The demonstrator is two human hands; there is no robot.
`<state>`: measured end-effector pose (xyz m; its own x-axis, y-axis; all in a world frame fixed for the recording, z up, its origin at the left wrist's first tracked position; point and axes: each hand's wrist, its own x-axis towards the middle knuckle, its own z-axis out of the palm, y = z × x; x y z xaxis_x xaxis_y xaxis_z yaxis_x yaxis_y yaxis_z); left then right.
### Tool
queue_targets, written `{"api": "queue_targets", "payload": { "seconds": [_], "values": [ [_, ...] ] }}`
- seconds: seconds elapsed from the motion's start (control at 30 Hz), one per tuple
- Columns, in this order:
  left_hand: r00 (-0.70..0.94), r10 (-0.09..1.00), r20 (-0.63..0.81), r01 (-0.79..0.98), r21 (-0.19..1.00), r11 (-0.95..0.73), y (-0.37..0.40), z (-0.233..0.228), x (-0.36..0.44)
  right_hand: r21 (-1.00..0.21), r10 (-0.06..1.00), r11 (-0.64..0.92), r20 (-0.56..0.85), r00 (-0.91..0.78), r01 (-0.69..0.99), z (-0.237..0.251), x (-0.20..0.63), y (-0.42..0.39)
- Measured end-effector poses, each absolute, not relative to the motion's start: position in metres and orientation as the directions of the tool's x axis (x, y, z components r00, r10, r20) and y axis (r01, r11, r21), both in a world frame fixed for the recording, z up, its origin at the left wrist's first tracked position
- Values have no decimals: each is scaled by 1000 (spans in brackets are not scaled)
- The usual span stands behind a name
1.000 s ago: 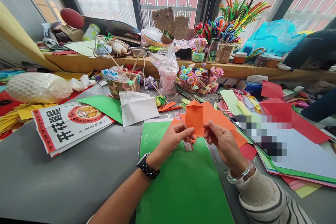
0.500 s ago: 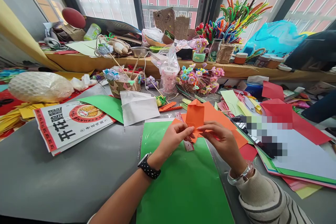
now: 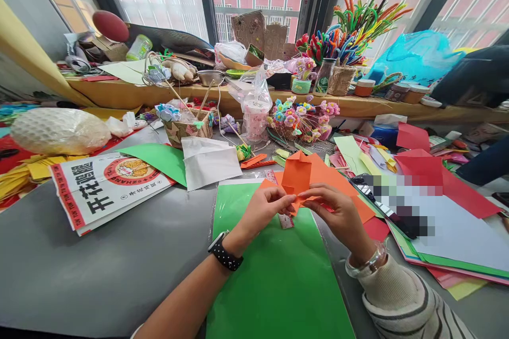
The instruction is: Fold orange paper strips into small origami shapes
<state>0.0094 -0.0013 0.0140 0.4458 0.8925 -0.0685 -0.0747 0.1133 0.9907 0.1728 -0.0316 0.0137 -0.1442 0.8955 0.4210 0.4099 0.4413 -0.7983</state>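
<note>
Inventory by count:
Hands: two, left hand (image 3: 265,210) and right hand (image 3: 336,213)
Folded orange piece (image 3: 296,174): one, pinched by both hands
Green sheets: two, a large one (image 3: 274,275) under the hands and a smaller one (image 3: 159,160) to the left
Printed bag (image 3: 103,185): one
Wristwatch (image 3: 225,258): one
Bangle (image 3: 368,265): one
Woven baskets: two, one (image 3: 186,128) on the table and one (image 3: 340,80) on the sill
Ruler (image 3: 283,218): one
White paper bag (image 3: 209,161): one
</note>
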Motion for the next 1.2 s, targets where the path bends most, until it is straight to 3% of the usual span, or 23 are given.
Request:
{"api": "queue_targets", "payload": {
  "seconds": [0.2, 0.63, 0.97, 1.2],
  "values": [
    [493, 866, -79, -64, 990, 127, -2, 12, 11, -860, 919, 386, 391, -53, 335, 10, 172, -30],
    [420, 900, -116, -93, 981, 170, -1, 8, 13, -810, 905, 393, 425, -26, 435, 6, 166, -29],
    [471, 880, -64, -133, 981, 143, -1, 7, 14, -829, 920, 357, 393, -6, 431, 4, 164, -30],
    [457, 889, -33, -21, 999, 47, -1, 5, 12, -813, 917, 365, 398, -24, 454, 4, 164, -30]
  ]
}}
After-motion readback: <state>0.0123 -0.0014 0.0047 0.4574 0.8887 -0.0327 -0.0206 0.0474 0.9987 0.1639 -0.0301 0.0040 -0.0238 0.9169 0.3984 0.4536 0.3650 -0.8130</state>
